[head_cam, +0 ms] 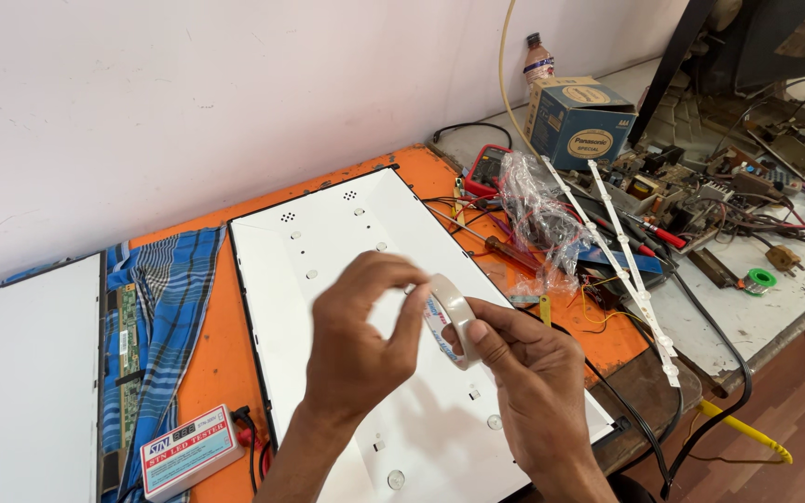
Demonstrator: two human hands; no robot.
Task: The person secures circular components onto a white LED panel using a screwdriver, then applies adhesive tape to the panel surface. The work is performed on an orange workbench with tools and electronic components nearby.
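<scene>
A roll of white tape (450,315) is held up between both hands above a white backlight tray (328,233) lying on the orange table. My right hand (533,373) grips the roll from below, thumb on its rim. My left hand (361,331) pinches at the roll's edge with its fingertips. Small round lenses dot the tray's white sheet.
A blue checked cloth (165,307) over a circuit board lies left of the tray, beside a white panel (20,382). A small tester box (188,452) sits at the front. To the right are a crumpled plastic bag (538,210), two light strips (621,251), screwdrivers, a blue carton (581,121), a bottle and loose circuit boards.
</scene>
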